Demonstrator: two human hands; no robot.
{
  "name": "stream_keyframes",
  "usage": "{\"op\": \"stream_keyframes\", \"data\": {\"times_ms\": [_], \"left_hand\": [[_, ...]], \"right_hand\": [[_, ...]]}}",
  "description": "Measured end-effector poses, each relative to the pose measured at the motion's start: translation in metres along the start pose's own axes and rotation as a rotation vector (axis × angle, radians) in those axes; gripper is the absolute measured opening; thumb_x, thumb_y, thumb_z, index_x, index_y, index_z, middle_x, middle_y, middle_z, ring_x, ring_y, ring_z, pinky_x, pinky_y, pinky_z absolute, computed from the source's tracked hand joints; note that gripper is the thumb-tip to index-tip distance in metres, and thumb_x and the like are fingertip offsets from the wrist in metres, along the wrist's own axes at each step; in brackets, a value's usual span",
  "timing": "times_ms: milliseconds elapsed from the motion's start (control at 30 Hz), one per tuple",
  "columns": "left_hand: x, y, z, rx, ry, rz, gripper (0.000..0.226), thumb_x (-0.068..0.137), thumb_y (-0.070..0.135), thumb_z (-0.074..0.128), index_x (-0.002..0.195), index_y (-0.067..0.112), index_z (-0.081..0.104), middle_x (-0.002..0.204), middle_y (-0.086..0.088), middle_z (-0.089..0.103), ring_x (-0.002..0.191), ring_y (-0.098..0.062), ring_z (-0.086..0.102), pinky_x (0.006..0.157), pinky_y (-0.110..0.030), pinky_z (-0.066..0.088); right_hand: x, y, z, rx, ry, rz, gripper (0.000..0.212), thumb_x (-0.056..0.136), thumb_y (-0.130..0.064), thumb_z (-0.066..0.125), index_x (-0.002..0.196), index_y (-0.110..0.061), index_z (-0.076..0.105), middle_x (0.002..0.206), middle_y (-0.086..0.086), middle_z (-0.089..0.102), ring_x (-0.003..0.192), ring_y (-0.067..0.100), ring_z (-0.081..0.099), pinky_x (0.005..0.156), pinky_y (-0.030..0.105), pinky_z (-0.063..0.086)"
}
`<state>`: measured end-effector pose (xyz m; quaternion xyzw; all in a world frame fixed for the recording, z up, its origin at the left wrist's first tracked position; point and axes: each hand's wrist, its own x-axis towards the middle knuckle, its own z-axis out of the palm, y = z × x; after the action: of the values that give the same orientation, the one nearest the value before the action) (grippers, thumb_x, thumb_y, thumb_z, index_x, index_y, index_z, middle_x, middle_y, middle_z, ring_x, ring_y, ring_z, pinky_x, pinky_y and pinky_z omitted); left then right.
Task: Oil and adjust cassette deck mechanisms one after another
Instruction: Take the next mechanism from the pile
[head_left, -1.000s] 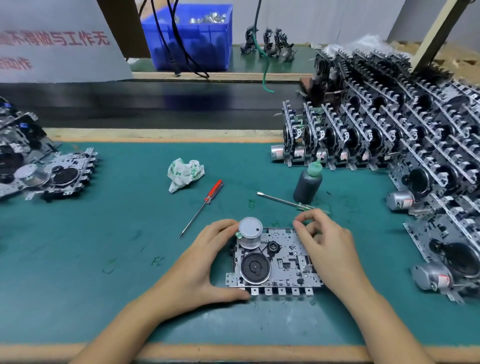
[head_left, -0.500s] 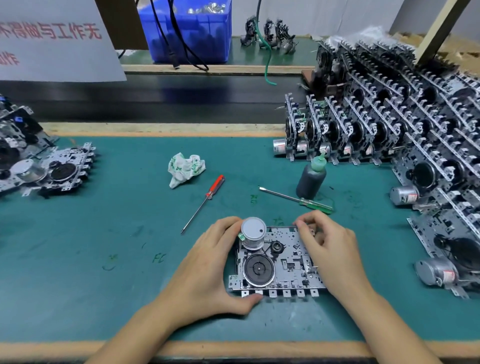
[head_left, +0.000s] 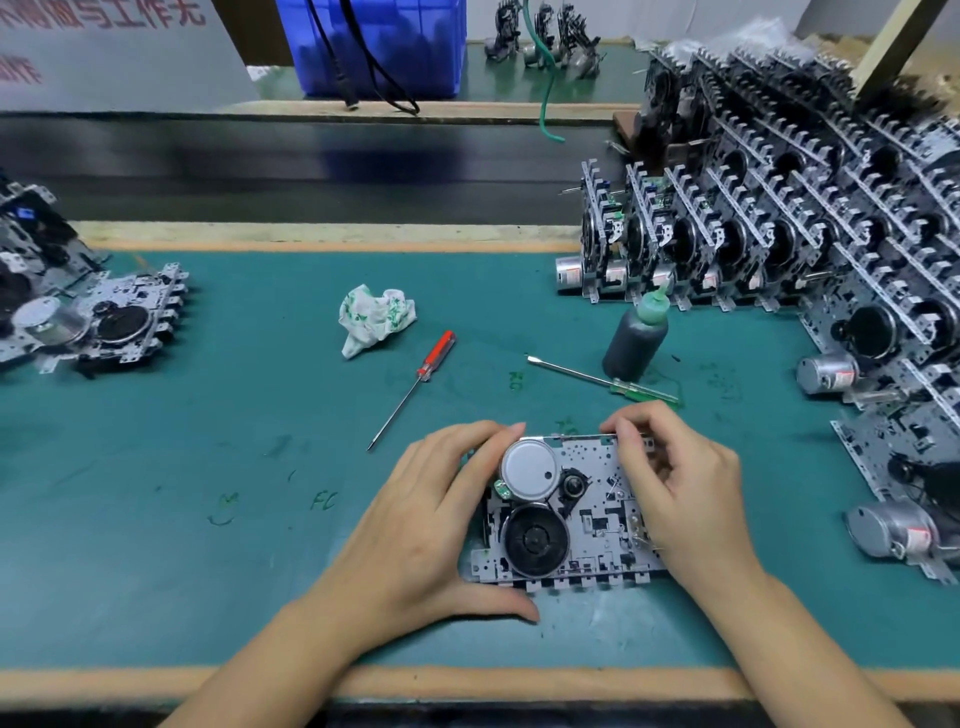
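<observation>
A grey cassette deck mechanism (head_left: 587, 525) with a silver motor can and a black flywheel lies flat on the green mat (head_left: 218, 415) near the front edge. My left hand (head_left: 431, 519) grips its left side, fingers over the far corner by the motor and thumb along the near edge. My right hand (head_left: 675, 488) holds the right side, fingertips curled on the far right edge. A dark oil bottle (head_left: 635, 340) with a green cap stands behind the mechanism. A red-handled screwdriver (head_left: 415, 384) and a green-handled screwdriver (head_left: 602, 380) lie on the mat beyond my hands.
Rows of upright mechanisms (head_left: 779, 218) fill the right side and back right. More mechanisms (head_left: 93, 322) lie at the left edge. A crumpled cloth (head_left: 374, 317) sits mid-mat. Behind the mat runs a black conveyor belt (head_left: 291, 166), with a blue bin (head_left: 374, 47) past it.
The view has dipped slightly toward the mechanism. Both hands stay on it, and my right fingers have shifted a little along its far right edge.
</observation>
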<state>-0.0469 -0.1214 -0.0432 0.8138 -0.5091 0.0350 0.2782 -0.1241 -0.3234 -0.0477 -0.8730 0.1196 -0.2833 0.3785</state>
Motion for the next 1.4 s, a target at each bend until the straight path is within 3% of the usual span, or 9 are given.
{"op": "stream_keyframes", "data": {"times_ms": [400,533,700,833,933,1067,1267,1400], "left_hand": [[0.002,0.001,-0.001,-0.037,-0.039,-0.061,0.108,0.062,0.075,0.064,0.144,0.014,0.026,0.135,0.004,0.034,0.122,-0.011,0.038,0.106,-0.016,0.022],[0.004,-0.001,0.0,-0.076,-0.077,-0.1,0.113,0.059,0.074,0.065,0.147,0.016,0.024,0.137,0.009,0.033,0.125,-0.009,0.035,0.105,-0.016,0.022],[0.004,-0.002,0.001,-0.139,-0.121,-0.142,0.115,0.058,0.074,0.066,0.147,0.025,0.013,0.142,0.017,0.026,0.131,-0.001,0.027,0.108,-0.009,0.014],[0.004,-0.004,0.002,-0.179,-0.145,-0.161,0.123,0.054,0.079,0.065,0.147,0.033,-0.001,0.142,0.035,0.009,0.131,0.013,0.015,0.107,-0.005,0.009],[0.004,-0.005,0.003,-0.167,-0.146,-0.15,0.123,0.054,0.081,0.062,0.148,0.032,0.0,0.142,0.04,0.004,0.132,0.016,0.011,0.107,-0.006,0.009],[0.004,-0.006,0.004,-0.174,-0.119,-0.151,0.118,0.056,0.08,0.06,0.148,0.03,0.007,0.142,0.041,0.005,0.132,0.017,0.012,0.107,-0.006,0.011],[0.003,-0.006,0.004,-0.198,-0.115,-0.16,0.115,0.055,0.08,0.06,0.146,0.038,0.003,0.141,0.041,0.007,0.132,0.013,0.016,0.108,-0.009,0.013],[0.004,-0.004,0.005,-0.178,-0.099,-0.155,0.108,0.059,0.074,0.063,0.144,0.041,0.004,0.141,0.037,0.012,0.132,0.011,0.02,0.108,-0.012,0.016]], "right_hand": [[0.001,0.001,0.001,-0.017,-0.038,0.052,0.017,0.093,-0.023,0.052,0.082,-0.015,0.062,0.049,-0.015,0.048,0.051,-0.001,0.051,0.05,0.009,0.031],[0.003,0.005,0.002,-0.038,-0.034,0.127,0.01,0.091,-0.02,0.056,0.083,-0.017,0.062,0.058,-0.013,0.053,0.054,0.009,0.05,0.052,0.017,0.033],[0.006,0.01,0.001,-0.005,0.046,0.203,0.011,0.091,-0.02,0.057,0.081,-0.024,0.06,0.064,-0.012,0.054,0.055,0.006,0.048,0.053,0.013,0.034],[0.01,0.012,-0.003,0.032,0.126,0.254,0.008,0.092,-0.021,0.057,0.085,-0.024,0.059,0.082,-0.005,0.059,0.068,0.01,0.054,0.065,0.043,0.052],[0.013,0.012,-0.006,0.079,0.177,0.292,0.008,0.093,-0.021,0.055,0.087,-0.026,0.059,0.087,-0.005,0.059,0.073,0.011,0.054,0.072,0.051,0.051],[0.013,0.013,-0.007,0.108,0.159,0.342,0.005,0.093,-0.02,0.055,0.091,-0.022,0.059,0.09,-0.005,0.059,0.075,0.009,0.054,0.076,0.048,0.052],[0.009,0.009,-0.007,0.122,0.131,0.285,0.011,0.092,-0.019,0.057,0.086,-0.028,0.057,0.093,0.0,0.059,0.073,0.0,0.051,0.064,0.012,0.041],[0.009,0.0,-0.016,0.216,0.06,0.221,0.014,0.092,-0.018,0.057,0.088,-0.032,0.057,0.099,-0.003,0.059,0.084,-0.006,0.054,0.07,0.008,0.042]]}}
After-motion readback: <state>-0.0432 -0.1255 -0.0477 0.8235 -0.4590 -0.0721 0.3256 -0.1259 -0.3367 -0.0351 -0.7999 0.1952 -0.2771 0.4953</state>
